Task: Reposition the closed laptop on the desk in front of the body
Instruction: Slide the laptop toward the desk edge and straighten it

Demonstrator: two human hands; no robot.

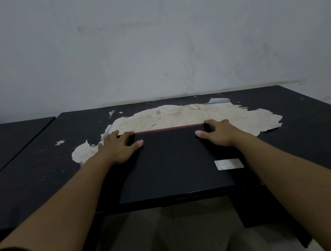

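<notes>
Laptop (173,160) flat at tabletop (309,126) 6 o'clock edge. Left hand (118,146), right hand (220,133) clasp far corners, 11 and 1 o'clock. Stiff, probably heavy, smooth-lidded.

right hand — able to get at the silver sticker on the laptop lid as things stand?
Probably yes. The right hand grips the laptop's far right corner, and the sticker lies bare on the lid nearer the body, just beside that forearm. Nothing covers it; the hand would have to let go first.
</notes>
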